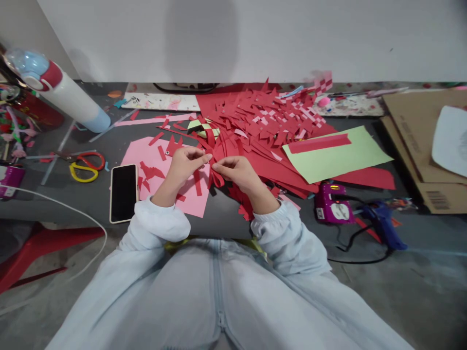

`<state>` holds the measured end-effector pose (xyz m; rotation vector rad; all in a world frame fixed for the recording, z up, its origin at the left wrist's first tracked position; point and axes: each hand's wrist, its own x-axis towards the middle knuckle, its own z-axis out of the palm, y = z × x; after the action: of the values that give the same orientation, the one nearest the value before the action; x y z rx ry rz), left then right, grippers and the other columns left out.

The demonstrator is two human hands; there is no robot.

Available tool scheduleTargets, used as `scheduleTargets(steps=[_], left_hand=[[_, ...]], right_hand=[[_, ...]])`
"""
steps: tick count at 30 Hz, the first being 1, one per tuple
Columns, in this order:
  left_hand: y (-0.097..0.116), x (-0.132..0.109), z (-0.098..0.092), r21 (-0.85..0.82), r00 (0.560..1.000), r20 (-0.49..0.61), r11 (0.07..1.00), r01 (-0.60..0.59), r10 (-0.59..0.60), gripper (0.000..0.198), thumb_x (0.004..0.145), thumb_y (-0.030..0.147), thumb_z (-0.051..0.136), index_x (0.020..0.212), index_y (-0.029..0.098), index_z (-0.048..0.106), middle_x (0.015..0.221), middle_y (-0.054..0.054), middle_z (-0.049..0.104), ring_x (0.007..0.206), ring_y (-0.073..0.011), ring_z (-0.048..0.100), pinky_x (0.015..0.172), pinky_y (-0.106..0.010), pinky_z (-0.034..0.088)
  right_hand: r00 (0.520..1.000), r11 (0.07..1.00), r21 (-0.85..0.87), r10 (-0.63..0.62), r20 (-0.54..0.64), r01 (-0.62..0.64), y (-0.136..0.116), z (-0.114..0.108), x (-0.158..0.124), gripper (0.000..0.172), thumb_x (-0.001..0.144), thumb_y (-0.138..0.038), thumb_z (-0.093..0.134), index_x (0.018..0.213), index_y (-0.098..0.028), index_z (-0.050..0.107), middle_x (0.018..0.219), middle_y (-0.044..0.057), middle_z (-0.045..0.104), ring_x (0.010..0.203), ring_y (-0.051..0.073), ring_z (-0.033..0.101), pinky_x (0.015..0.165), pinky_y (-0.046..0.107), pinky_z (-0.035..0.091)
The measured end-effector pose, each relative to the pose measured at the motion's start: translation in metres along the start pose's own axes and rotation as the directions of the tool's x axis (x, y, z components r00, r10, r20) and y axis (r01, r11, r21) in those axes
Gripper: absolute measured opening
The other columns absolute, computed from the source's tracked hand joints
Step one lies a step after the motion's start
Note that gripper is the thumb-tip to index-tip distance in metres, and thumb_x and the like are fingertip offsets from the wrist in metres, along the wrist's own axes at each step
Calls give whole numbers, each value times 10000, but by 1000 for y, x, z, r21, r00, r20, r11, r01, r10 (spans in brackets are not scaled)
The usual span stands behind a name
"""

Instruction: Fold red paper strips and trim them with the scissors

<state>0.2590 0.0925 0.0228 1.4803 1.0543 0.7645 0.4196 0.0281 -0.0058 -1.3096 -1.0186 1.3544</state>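
Observation:
My left hand pinches a red paper strip between thumb and forefinger. Facing it, my right hand has its fingertips closed on the same strip, which curls in a loop below them. Pink paper lies under my left hand, with cut red scraps scattered on it. Just beyond my fingers, a woven green and red piece sits against a big heap of cut red paper. The fingers partly cover the strip.
A phone and red-and-yellow-handled scissors lie left, near a white bottle. Green paper with a red strip is right. A purple box, a blue glue gun and cardboard stand farther right.

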Motion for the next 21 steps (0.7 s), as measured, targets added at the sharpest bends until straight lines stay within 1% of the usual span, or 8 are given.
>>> scheduleTargets(steps=[4, 7, 9, 13, 15, 21], left_hand=[[1, -1, 1, -5, 1000, 8, 1000, 11, -11, 317, 652, 427, 802, 606, 167, 627, 616, 9, 597, 581, -93, 520, 590, -257, 454], [3, -1, 1, -1, 1000, 12, 1000, 18, -18, 315, 644, 419, 810, 608, 169, 622, 615, 14, 590, 582, -93, 519, 589, -258, 450], [3, -2, 1, 1, 1000, 19, 1000, 18, -18, 314, 649, 419, 807, 614, 169, 620, 622, 13, 590, 585, -93, 519, 592, -259, 449], [5, -2, 1, 13, 1000, 15, 1000, 8, -8, 330, 679, 437, 784, 612, 171, 601, 630, 9, 586, 588, -95, 517, 598, -262, 453], [4, -2, 1, -1, 1000, 10, 1000, 1, -1, 345, 674, 450, 787, 609, 171, 595, 623, 12, 576, 581, -91, 510, 588, -258, 450], [1, -1, 2, -55, 999, 27, 998, -21, 22, 362, 632, 442, 827, 601, 161, 600, 610, 23, 563, 561, -72, 493, 559, -230, 433]], right_hand=[[1000, 1000, -11, 9, -9, -9, -7, 2, -2, 385, 577, -499, 840, 659, -153, 692, 501, -42, 497, 461, 50, 346, 437, 234, 277], [1000, 1000, -14, 7, -11, -7, -9, 3, -3, 389, 561, -494, 848, 636, -153, 674, 512, -38, 510, 473, 50, 360, 445, 232, 278], [1000, 1000, -17, 2, 1, -2, -8, 3, -3, 394, 567, -499, 841, 633, -151, 668, 516, -42, 507, 474, 45, 354, 447, 229, 261], [996, 999, -31, 28, 84, -25, -3, 1, -2, 430, 638, -560, 776, 696, -141, 698, 464, -74, 410, 441, 35, 278, 440, 232, 175], [993, 999, -32, 41, 113, -37, -2, 0, -2, 453, 649, -579, 760, 727, -136, 708, 458, -79, 389, 437, 35, 264, 445, 236, 157], [993, 999, -36, 13, 115, -9, -8, 0, -3, 471, 620, -583, 782, 651, -129, 660, 485, -73, 381, 481, 43, 309, 481, 246, 217]])
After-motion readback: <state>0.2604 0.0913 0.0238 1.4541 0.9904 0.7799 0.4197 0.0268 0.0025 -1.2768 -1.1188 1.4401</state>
